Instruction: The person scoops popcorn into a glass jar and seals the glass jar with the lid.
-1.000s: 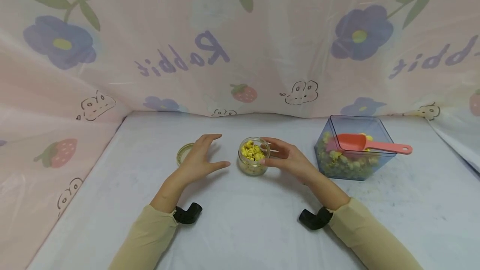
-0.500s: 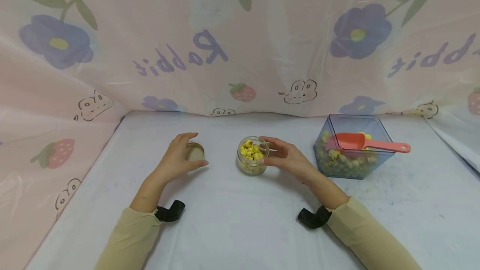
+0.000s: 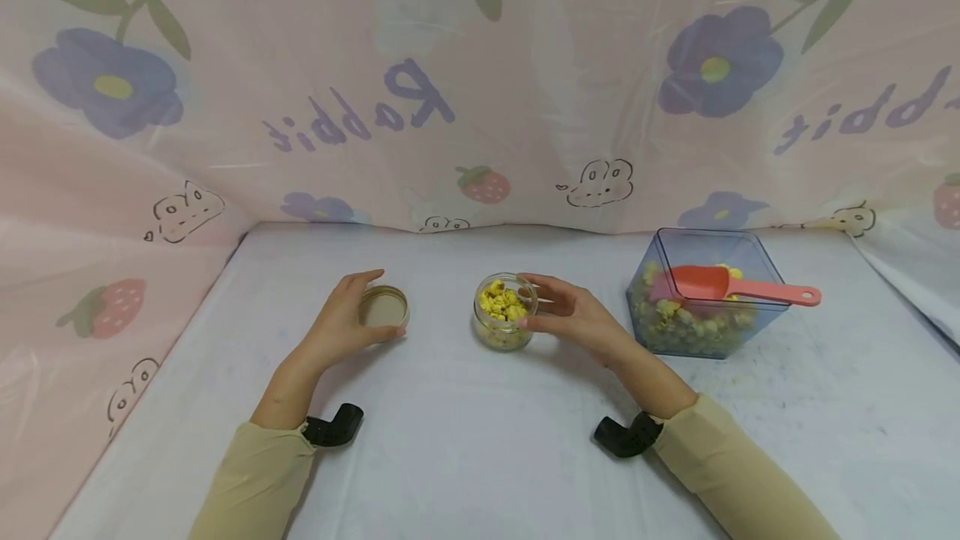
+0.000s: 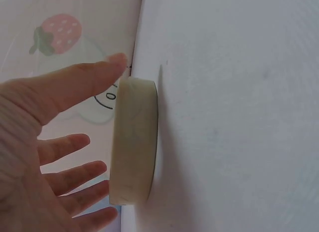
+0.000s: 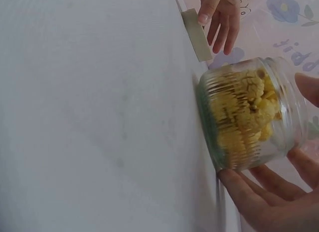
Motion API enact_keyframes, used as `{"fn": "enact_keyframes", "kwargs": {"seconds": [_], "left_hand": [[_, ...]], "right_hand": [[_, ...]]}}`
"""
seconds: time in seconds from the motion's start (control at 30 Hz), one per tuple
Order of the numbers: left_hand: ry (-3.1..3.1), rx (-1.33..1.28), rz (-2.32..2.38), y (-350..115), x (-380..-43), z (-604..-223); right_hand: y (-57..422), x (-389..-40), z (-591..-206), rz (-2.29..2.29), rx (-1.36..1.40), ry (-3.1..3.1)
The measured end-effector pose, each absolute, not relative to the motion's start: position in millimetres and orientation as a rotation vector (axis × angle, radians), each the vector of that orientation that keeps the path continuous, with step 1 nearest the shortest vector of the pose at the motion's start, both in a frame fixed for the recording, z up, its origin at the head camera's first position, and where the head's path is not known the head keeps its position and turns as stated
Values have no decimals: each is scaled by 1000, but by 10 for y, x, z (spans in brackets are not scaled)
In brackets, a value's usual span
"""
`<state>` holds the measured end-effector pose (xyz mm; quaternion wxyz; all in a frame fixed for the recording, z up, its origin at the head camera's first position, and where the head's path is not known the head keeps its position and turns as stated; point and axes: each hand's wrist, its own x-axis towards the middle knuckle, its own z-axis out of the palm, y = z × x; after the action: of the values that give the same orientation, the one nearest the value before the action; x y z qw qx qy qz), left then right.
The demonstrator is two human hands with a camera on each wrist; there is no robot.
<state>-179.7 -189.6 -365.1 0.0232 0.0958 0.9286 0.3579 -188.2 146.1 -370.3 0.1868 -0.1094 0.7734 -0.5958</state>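
Observation:
A round jar lid (image 3: 386, 312) lies on the table with its hollow side up. My left hand (image 3: 336, 325) is spread about the lid's left side, the thumb by its near edge and the fingers beyond. In the left wrist view the lid's pale side wall (image 4: 133, 142) shows between thumb and spread fingers, without a firm grip. Standing upright at the middle is a glass jar (image 3: 502, 342) with yellow popcorn (image 5: 246, 110) in it. My right hand (image 3: 583, 322) holds the jar from the right, thumb near side, fingers round the far side.
To the right stands a clear bluish tub (image 3: 708, 336) part full of popcorn. A red scoop (image 3: 765, 292) lies across it, its handle sticking out over the right rim. A patterned pink curtain (image 3: 517, 107) hangs behind the white table (image 3: 465, 440).
My left hand has moved left from the space beside the jar and come down around the lid. The right hand stays at the jar.

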Motion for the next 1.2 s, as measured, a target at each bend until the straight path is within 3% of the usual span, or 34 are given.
{"fn": "enact_keyframes", "kwargs": {"seconds": [1.2], "left_hand": [[2836,224,1044,-1948,-1789,-3643]], "right_hand": [[1462,-1898,-3727,-1689,-300,2163]]}}
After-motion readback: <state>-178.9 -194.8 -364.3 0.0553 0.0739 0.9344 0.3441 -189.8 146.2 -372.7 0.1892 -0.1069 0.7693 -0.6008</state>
